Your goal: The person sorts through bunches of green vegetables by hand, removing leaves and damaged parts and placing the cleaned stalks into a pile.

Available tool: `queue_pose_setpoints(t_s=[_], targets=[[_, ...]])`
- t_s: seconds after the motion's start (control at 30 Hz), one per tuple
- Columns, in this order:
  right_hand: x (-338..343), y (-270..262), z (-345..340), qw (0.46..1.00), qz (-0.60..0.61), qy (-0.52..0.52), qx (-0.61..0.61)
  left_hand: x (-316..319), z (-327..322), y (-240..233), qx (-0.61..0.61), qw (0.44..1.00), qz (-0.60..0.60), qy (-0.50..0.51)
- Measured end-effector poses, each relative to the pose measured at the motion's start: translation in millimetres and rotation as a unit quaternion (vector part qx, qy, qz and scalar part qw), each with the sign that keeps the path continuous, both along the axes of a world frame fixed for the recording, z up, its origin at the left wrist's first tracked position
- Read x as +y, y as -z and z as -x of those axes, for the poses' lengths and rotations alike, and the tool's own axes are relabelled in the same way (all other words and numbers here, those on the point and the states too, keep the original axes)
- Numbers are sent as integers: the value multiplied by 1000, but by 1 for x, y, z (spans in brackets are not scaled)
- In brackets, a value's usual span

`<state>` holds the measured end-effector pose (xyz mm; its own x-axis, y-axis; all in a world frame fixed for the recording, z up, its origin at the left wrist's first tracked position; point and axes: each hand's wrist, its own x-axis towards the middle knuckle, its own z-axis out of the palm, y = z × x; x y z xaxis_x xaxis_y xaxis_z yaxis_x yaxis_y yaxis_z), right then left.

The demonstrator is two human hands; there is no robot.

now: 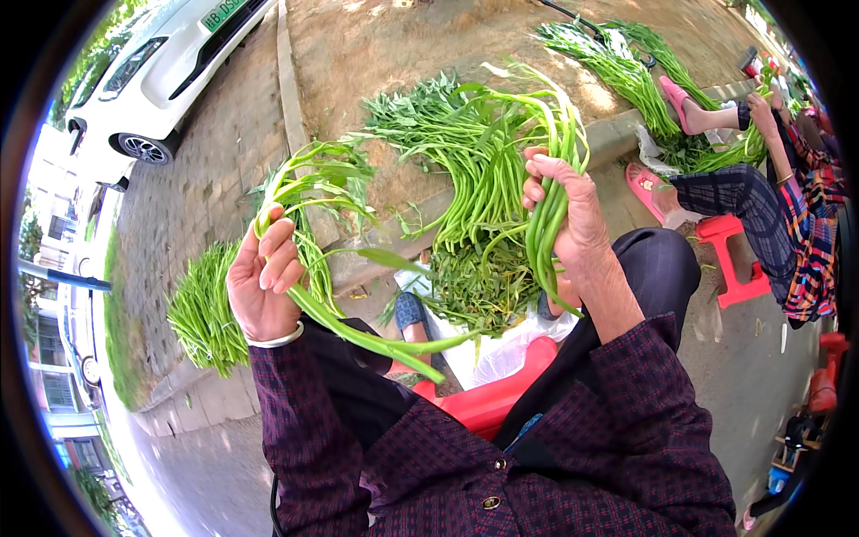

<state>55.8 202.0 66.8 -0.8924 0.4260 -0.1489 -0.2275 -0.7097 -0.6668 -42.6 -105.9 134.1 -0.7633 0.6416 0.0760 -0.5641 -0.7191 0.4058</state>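
My left hand (268, 282), a pale bangle at its wrist, grips a few long green stems of leafy vegetable (376, 346), whose leafy ends curl above the fingers. A bunch of similar green stems (547, 221) is held in my right hand (570, 201), thumb across it. Between and beyond the hands, a large heap of leafy stems (470, 174) lies on the ground and kerb. Loose leaves and trimmings (480, 288) rest on white plastic sheeting (493, 362) between my feet.
A red plastic stool (483, 406) shows between my legs. A tied bundle of stems (208, 309) stands at left, near a stone kerb (292, 101) and a parked white car (161, 74). At right, a person in pink slippers (644, 191) handles greens beside another red stool (728, 258).
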Motion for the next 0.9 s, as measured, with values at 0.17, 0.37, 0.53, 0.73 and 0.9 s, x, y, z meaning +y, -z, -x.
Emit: queue_pose_setpoints(t_s=[0.17,0.37,0.53,0.73,0.9], targets=[[-6,-3,0,997,66,-29,23,12,-15,-23,37,998,32,37],[-33,-12,0,998,8,-61,8,40,-35,-26,36,979,184,82],[-48,-19,-4,988,-92,-112,46,68,-51,-21,71,940,313,113],[-41,-20,-4,973,-151,-161,64,73,-52,-18,87,928,343,113],[-28,-19,-10,962,-176,-206,40,61,-43,-16,81,952,281,86]])
